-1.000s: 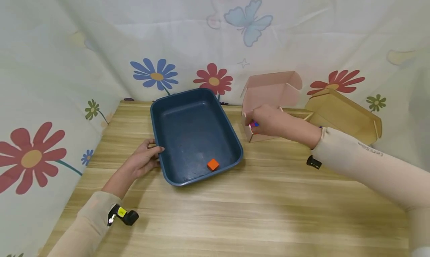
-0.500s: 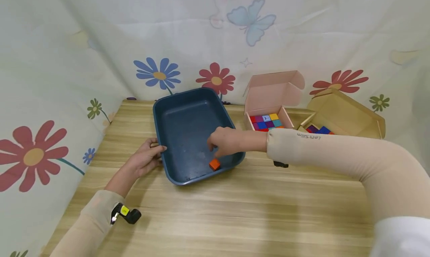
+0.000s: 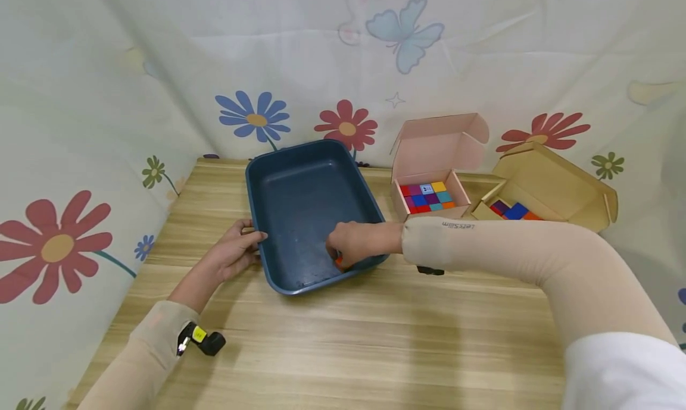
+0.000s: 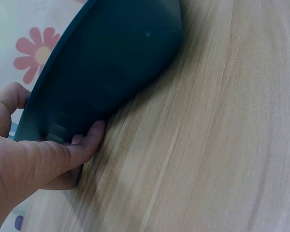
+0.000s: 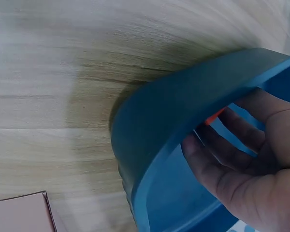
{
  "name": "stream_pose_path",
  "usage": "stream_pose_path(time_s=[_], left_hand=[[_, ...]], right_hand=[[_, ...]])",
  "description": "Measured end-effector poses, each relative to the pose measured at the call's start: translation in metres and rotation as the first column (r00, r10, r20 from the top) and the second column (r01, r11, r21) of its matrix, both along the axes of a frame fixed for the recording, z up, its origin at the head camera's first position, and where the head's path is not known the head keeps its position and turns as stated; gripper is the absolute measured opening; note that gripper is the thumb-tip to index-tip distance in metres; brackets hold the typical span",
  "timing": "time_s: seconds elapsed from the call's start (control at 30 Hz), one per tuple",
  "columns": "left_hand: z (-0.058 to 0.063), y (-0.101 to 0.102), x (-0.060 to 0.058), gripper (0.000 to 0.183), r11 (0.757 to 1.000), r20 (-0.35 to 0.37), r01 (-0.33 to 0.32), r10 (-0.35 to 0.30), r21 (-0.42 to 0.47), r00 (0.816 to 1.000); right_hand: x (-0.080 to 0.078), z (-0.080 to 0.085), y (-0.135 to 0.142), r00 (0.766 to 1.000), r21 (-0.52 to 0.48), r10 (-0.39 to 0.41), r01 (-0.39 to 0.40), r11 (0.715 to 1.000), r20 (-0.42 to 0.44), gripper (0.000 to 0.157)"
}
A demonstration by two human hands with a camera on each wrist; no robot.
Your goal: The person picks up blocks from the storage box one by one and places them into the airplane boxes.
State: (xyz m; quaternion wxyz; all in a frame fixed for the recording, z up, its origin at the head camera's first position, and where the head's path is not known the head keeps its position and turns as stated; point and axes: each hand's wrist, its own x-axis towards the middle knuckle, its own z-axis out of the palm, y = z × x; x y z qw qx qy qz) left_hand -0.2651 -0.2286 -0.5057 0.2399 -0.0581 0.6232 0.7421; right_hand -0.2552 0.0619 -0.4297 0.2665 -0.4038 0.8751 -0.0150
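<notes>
A dark blue rectangular plastic tub (image 3: 300, 207) rests on the wooden table. My left hand (image 3: 233, 252) grips its left side, thumb over the rim and fingers against the outer wall, as the left wrist view shows around the tub's outer wall (image 4: 106, 63). Inside the tub, near its front right corner, my right hand (image 3: 354, 241) pinches an orange cube (image 3: 339, 262). Most of that cube is hidden by the fingers; a sliver of the orange cube (image 5: 214, 116) shows in the right wrist view beside my right hand (image 5: 246, 154).
Behind the right forearm stands an open pink cardboard box (image 3: 436, 142) holding several coloured cubes (image 3: 426, 199). To its right, an open tan cardboard box (image 3: 563, 187) holds more coloured cubes (image 3: 516, 211), partly hidden by the sleeve. A printed curtain (image 3: 300, 53) hangs behind the table (image 3: 321, 350).
My right hand has moved left from the pink box into the tub and down onto the orange cube, uncovering the pink box's cubes. The left hand keeps its grip on the tub.
</notes>
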Motion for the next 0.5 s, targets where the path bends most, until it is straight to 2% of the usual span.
stream_pose_path(time_s=[0.23, 0.5], left_hand=[[0.001, 0.0, 0.0, 0.05, 1.0, 0.008, 0.007, -0.007, 0.009, 1.0], [0.003, 0.001, -0.001, 0.05, 1.0, 0.014, 0.002, -0.002, 0.003, 1.0]], right_hand=[[-0.002, -0.01, -0.009, 1.0, 0.026, 0.008, -0.009, 1.0, 0.009, 0.016], [-0.002, -0.011, -0.019, 0.999, 0.07, -0.017, 0.014, 0.997, 0.035, 0.007]])
